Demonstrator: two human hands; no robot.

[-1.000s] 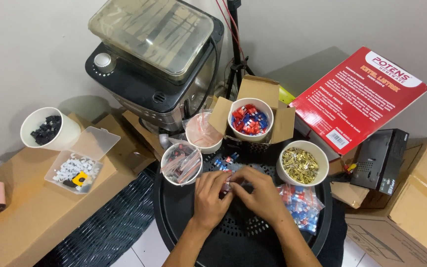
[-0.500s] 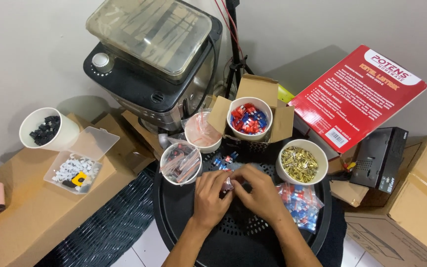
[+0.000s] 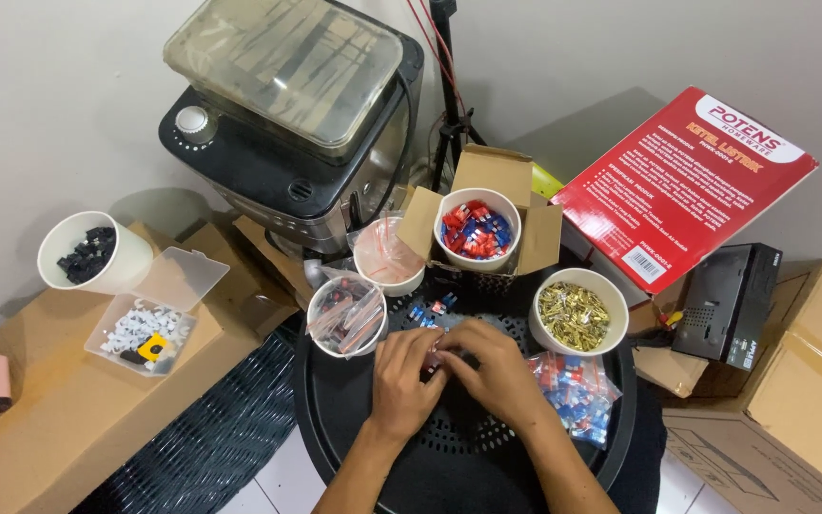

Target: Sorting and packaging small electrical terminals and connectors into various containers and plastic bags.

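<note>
Grey wall behind, round black perforated desk in the middle with cardboard boxes around it. Left hand and right hand meet at the desk's centre, fingertips pinched together on a tiny pink-and-blue plastic piece; mostly hidden by the fingers, so what it is cannot be told. White round cup of brass-coloured metal bits sits just right of the hands. Clear plastic bag of blue and red small parts lies touching the right hand's outer side, below that cup. White cup stuffed with a clear bag of dark and red bits stands just left of and above the left hand. White bowl of red and blue plastic pieces rests in an open cardboard box above the hands. Loose small blue pieces lie between that box and the hands. Far left: white cup of black parts and clear tray of white clips. Black and steel appliance with clear lid behind. Red flat carton leans at upper right.
</note>
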